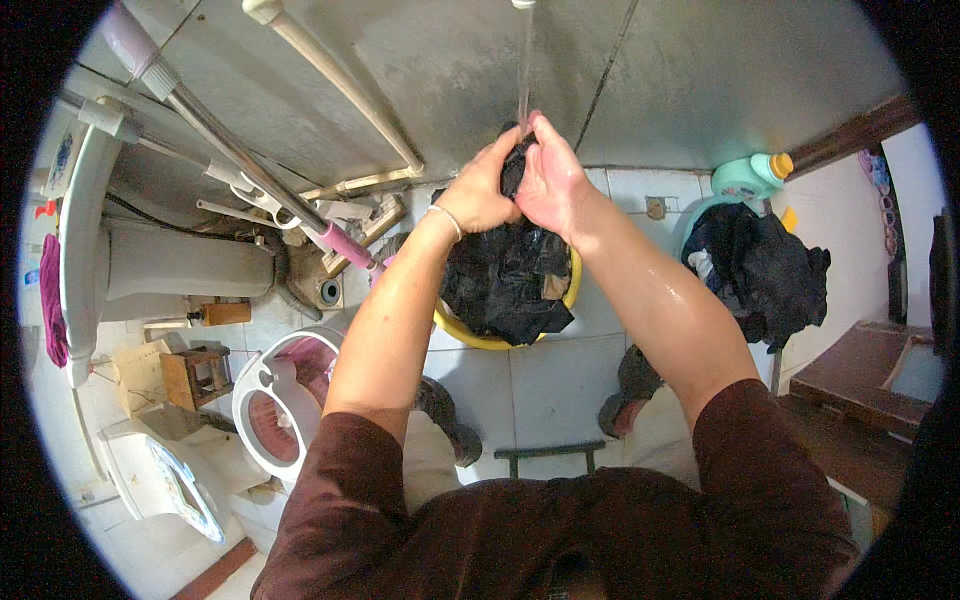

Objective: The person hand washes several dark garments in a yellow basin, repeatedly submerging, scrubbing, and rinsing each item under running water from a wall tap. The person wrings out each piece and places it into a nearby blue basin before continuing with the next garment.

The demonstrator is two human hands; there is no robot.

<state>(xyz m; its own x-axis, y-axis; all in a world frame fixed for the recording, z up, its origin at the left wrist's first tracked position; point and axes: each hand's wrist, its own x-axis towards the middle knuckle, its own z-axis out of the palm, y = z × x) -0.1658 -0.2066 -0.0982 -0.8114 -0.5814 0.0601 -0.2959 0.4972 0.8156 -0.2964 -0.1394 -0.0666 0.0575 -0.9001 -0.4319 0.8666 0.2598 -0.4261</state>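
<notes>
Water runs in a thin stream from a spout [523, 4] at the top. Under it, my left hand [484, 184] and my right hand [551, 176] hold a wet black cloth [513, 169] between them. Below my hands, a yellow basin [480, 340] on the tiled floor holds dark, wet clothes [502, 285]. A white band circles my left wrist. The underside of the held cloth is hidden by my hands.
At the right, a teal basin [686, 221] overflows with dark clothes, beside a green bottle with a yellow cap [746, 178]. A mop with a pink grip [345, 244] leans at the left, near a white mop bucket [244, 409] and a washbasin [90, 247].
</notes>
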